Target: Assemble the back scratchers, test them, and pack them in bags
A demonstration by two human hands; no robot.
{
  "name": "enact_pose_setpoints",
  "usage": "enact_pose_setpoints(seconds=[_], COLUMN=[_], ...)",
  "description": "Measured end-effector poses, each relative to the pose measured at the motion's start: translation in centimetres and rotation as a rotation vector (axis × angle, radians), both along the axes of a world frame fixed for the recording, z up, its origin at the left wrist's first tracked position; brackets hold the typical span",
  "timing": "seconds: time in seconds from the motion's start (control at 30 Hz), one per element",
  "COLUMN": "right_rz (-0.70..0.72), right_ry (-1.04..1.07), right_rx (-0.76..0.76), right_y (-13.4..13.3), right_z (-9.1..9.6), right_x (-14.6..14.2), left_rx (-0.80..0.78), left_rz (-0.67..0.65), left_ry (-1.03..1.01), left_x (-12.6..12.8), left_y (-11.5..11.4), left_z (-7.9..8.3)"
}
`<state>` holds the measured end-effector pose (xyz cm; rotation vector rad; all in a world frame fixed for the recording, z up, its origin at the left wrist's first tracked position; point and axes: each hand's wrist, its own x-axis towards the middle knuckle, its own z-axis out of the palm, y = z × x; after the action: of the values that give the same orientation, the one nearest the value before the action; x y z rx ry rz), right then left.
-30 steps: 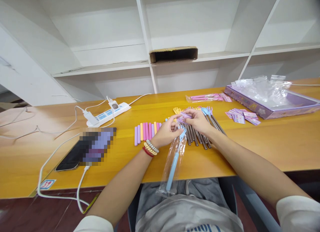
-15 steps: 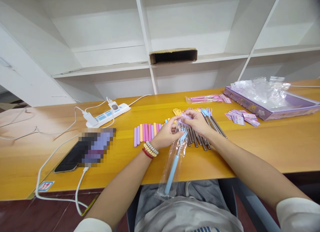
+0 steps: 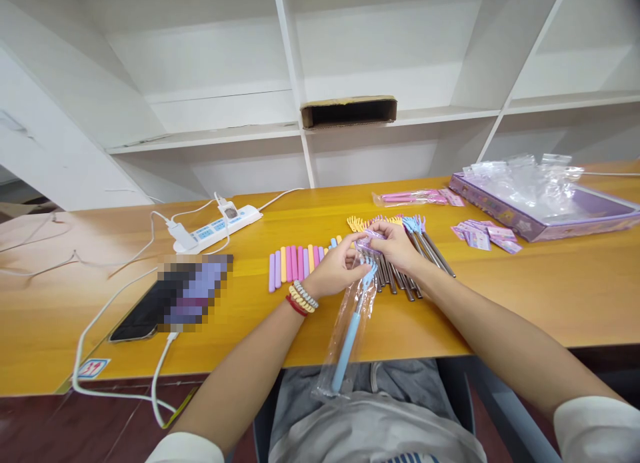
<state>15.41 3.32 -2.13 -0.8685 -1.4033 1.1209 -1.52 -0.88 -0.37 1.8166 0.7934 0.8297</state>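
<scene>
Head view | left hand [image 3: 336,271] and right hand [image 3: 397,244] pinch clear bag [image 3: 356,302] top, blue scratcher [image 3: 347,348] inside | packed pink bag [image 3: 410,196] at 1 o'clock | loose scratchers [image 3: 431,247] at 12 o'clock not yet bagged

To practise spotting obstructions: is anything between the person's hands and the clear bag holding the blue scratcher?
Nothing visible does. The left hand and right hand both pinch the top of the clear bag, with the blue scratcher inside. The metal rods lie on the table beyond the hands, not between.
</scene>
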Motion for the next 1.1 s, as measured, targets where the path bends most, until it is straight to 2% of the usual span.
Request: enact_pose_setpoints(seconds=[0.17, 0.3, 0.5, 0.77, 0.93, 1.1], right_rz=[0.117, 0.168, 0.168, 0.159, 0.191, 0.153], right_ry=[0.075, 0.114, 0.060, 0.125, 0.117, 0.267], right_rx=[-0.082, -0.092, -0.055, -0.070, -0.075, -0.186], right_y=[0.4, 0.4, 0.2, 0.6, 0.4, 0.0], right_z=[0.3, 0.5, 0.6, 0.0, 0.3, 1.2], right_x=[0.7, 1.0, 0.9, 0.9, 0.9, 0.4], left_rx=[-0.073, -0.091, -0.066, -0.066, -0.130, -0.261], left_rz=[0.024, 0.037, 0.054, 0.052, 0.047, 0.090], left_ry=[-0.089, -0.138, -0.135, -0.137, -0.175, -0.299], left_x=[-0.5, -0.7, -0.7, -0.7, -0.7, -0.8], left_y=[0.7, 1.1, 1.0, 1.0, 1.2, 1.3], left_z=[-0.1, -0.4, -0.5, -0.3, -0.3, 0.1])
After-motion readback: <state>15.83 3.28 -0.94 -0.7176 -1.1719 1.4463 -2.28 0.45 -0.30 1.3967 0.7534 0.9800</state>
